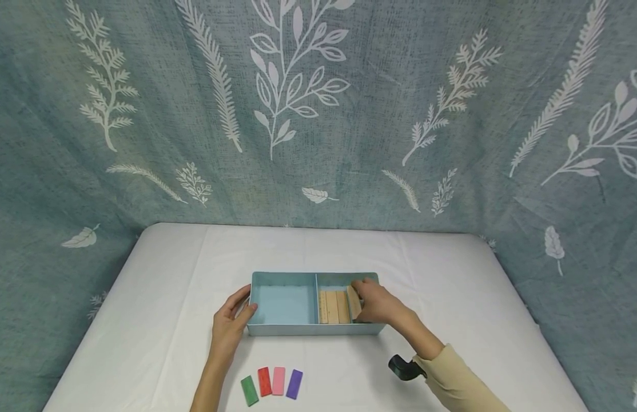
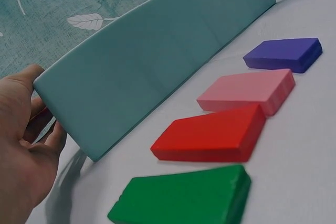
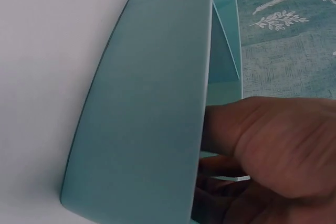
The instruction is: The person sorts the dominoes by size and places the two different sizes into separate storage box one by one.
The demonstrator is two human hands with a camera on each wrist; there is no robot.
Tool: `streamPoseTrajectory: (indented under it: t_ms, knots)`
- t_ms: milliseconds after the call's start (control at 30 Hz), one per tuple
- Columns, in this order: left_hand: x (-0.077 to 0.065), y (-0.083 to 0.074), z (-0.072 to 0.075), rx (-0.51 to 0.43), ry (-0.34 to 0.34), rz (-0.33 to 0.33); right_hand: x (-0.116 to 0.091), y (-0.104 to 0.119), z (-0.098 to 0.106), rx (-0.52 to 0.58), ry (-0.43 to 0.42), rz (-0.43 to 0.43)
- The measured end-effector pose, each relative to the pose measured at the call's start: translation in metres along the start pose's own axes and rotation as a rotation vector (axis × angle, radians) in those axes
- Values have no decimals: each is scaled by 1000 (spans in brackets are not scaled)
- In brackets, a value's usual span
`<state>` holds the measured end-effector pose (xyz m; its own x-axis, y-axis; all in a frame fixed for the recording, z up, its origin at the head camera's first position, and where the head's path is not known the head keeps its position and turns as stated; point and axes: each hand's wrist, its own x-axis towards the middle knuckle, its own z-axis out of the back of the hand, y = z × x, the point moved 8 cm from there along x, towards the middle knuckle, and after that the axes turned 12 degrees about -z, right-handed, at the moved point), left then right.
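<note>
A light blue box [image 1: 313, 330] with two compartments sits on the white cloth. My left hand [image 1: 230, 320] grips its left end, thumb over the rim and fingers along the outside. In the right compartment, wooden blocks [image 1: 334, 307] stand side by side. My right hand [image 1: 377, 303] reaches into that compartment and pinches a tilted wooden block [image 1: 354, 302] at its right side. In the right wrist view, the box wall [image 3: 142, 103] hides the fingertips of the right hand [image 3: 278, 150] and the block. The left compartment holds nothing visible.
In front of the box lie a green block [image 1: 249, 391], a red block [image 1: 265, 381], a pink block [image 1: 279, 381] and a purple block [image 1: 294, 384]. A black device [image 1: 405, 368] sits at the right wrist. A leaf-patterned curtain [image 1: 318, 114] hangs behind the table.
</note>
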<state>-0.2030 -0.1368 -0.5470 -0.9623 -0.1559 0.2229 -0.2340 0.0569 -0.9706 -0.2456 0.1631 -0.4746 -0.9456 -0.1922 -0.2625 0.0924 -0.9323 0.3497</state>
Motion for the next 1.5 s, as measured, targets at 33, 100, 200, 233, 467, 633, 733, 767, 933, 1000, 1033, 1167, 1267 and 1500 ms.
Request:
streamPoseTrajectory:
  t_ms: [33, 100, 200, 233, 467, 633, 733, 767, 933, 1000, 1033, 1167, 1267, 1500]
  knots:
    - [0, 0, 0, -1, 0, 0, 1, 0, -1, -15, 2, -6]
    - [-1, 0, 0, 2, -3, 2, 3, -1, -4, -42, 7, -17]
    - [-1, 0, -1, -1, -3, 2, 5, -2, -8, -76, 13, -30]
    - [-1, 0, -1, -3, -4, 2, 6, -3, -9, -79, 16, -36]
    - [0, 1, 0, -4, -3, -5, 11, -3, -14, -109, 30, -48]
    - [0, 0, -1, -1, -4, -6, 12, -1, -15, -114, 31, -47]
    - [0, 1, -1, 3, -4, -4, 11, -2, -16, -110, 36, -58]
    - [0, 1, -1, 1, -5, -2, 12, -2, -17, -108, 39, -60]
    - [-1, 0, -1, -6, -15, 5, 11, -2, -19, -95, 44, -58]
    - [-2, 1, -1, -1, -14, 14, 11, -1, -19, -90, 41, -56]
    - [-2, 1, -1, 4, -14, 18, 11, -1, -19, -89, 39, -56]
    - [-2, 1, -1, 22, -11, 38, 11, -1, -19, -89, 33, -55]
    - [-2, 0, -1, 19, -14, 39, 11, 0, -19, -88, 29, -50]
    - [-2, 0, -1, 7, -19, 29, 12, 0, -19, -93, 22, -40]
